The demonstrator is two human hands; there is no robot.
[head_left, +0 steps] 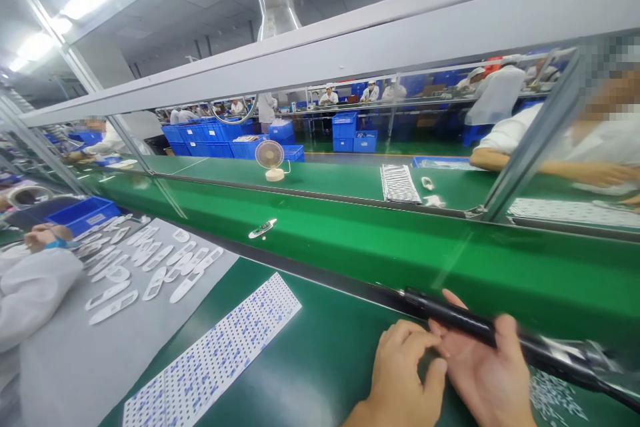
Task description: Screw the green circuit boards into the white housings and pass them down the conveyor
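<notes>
My right hand lies palm up near the bottom of the view, thumb and fingers closed round a long black tool with a cable running off to the right. My left hand is beside it, fingers curled and pinched against the right palm; what it pinches is too small to make out. Both hands rest over the dark green work surface in front of the green conveyor belt.
A white sheet of small blue-marked stickers lies to my left. Several white plastic shells lie on a grey mat beside a co-worker's sleeve. One small part rides the belt. A small fan, blue crates and other workers stand beyond.
</notes>
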